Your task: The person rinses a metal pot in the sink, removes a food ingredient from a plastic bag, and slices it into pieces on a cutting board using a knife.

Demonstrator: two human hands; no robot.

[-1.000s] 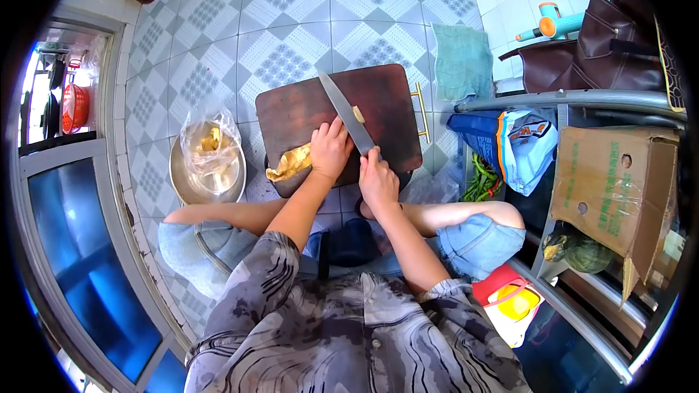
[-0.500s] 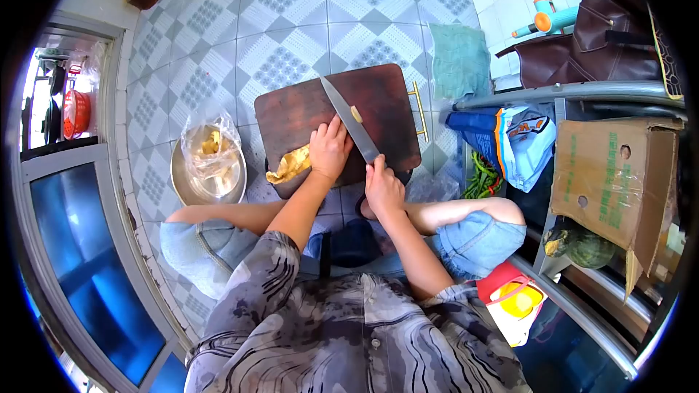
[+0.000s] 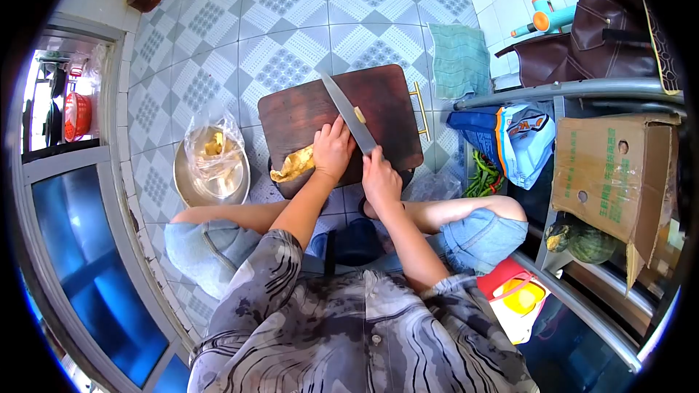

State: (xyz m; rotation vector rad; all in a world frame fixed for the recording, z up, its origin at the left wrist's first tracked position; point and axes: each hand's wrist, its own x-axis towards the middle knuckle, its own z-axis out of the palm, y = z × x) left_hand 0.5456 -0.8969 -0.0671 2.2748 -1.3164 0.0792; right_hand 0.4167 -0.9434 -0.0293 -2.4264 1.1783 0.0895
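Observation:
My right hand [image 3: 381,180] is closed round the handle of a large kitchen knife [image 3: 341,104], its blade pointing away from me across a dark wooden cutting board [image 3: 295,120]. Beside the blade, on its left, my left hand [image 3: 334,151] presses down with curled fingers on a wrinkled yellow-brown piece of food [image 3: 294,165]. The covered end of that food is hidden under the fingers; its kind is unclear. A small cut slice [image 3: 359,114] lies against the blade's right side.
Left of the board stands a metal basin [image 3: 187,191] with a plastic bag [image 3: 212,147] holding yellow pieces. To the right are green chillies [image 3: 481,176], a blue-and-white bag [image 3: 526,147], a cardboard box [image 3: 604,175] on a rack and a teal cloth [image 3: 460,62].
The knife's handle end and my right hand have shifted slightly left and nearer the left hand. The left hand still presses on the food. The whole view has drifted a little.

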